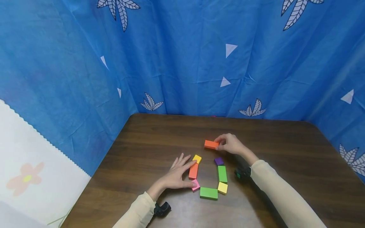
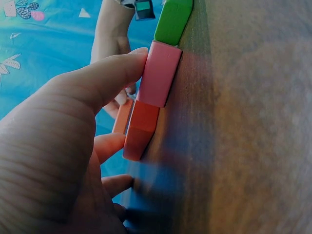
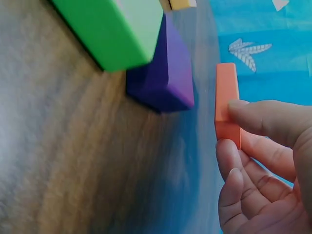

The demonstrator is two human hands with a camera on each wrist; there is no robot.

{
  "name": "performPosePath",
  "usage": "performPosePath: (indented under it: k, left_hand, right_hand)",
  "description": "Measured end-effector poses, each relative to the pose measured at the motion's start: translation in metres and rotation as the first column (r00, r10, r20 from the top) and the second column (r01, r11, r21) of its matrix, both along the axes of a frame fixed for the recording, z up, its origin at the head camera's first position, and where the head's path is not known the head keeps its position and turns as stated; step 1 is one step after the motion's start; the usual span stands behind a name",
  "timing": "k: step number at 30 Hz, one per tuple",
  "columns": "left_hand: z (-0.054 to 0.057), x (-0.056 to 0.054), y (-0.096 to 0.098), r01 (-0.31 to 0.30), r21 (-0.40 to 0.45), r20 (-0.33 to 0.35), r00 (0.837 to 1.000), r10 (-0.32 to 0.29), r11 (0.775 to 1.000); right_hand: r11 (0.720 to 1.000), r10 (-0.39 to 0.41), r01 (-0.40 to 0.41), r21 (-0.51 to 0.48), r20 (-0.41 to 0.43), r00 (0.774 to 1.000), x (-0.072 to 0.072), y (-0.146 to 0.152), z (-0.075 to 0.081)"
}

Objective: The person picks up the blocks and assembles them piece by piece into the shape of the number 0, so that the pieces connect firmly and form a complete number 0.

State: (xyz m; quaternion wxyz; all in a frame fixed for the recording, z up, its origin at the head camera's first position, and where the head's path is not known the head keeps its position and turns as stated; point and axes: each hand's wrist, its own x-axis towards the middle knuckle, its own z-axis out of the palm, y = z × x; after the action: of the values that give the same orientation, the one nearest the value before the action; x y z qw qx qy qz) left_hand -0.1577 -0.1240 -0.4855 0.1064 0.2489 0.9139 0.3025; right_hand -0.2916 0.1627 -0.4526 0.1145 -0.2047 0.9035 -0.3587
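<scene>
My right hand (image 1: 230, 144) pinches one end of an orange block (image 1: 211, 144) between thumb and fingers, beyond the other blocks. Close by in the right wrist view stand a purple block (image 3: 163, 73) and a green block (image 3: 114, 29). My left hand (image 1: 175, 175) lies with fingers spread along the row's left side. Its thumb rests on a pink block (image 1: 196, 189), while the index fingertip touches near where a red-orange block (image 1: 193, 171) meets a yellow block (image 1: 197, 157). The left wrist view shows the thumb at the top edge of the pink block (image 2: 158, 75).
The blocks form a U-shaped outline on the brown wooden table (image 1: 159, 136). Its near side is a green block (image 1: 208, 193); a pale yellow block (image 1: 222, 188) sits at the right corner. A blue curtain (image 1: 182, 63) hangs behind the table.
</scene>
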Motion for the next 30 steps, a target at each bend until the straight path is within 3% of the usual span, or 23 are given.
performPosePath:
  k: [13,30]
  left_hand:
    - [0.003,0.000,-0.001,-0.009,-0.009,0.030,0.999,0.009,1.000]
    - [0.001,0.001,0.002,-0.019,-0.013,0.023,1.000,0.019,1.000]
  right_hand:
    - [0.999,0.048,-0.049,0.010,0.056,0.997,0.016,-0.007,0.003]
    - [0.994,0.110,-0.111,0.004,0.068,0.992,0.020,-0.013,-0.004]
